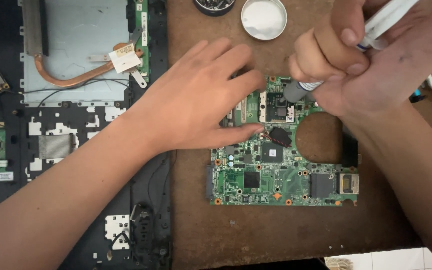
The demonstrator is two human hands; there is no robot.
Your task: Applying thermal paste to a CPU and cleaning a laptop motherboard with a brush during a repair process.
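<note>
Syringe [376, 27] gripped in right hand [356, 60]; left hand [196, 100] flat on motherboard [276, 175].

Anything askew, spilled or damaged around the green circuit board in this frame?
Nothing stands out. The green circuit board lies flat on the brown table, steadied by the left hand. The right hand holds a syringe over the chip. No spill shows.

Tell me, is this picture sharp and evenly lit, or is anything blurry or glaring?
Head view: light is soft and even; the green circuit board is sharp. The left hand casts a faint shadow on it. The right hand and its syringe look slightly soft. The round tin lid shows mild glare.
</note>
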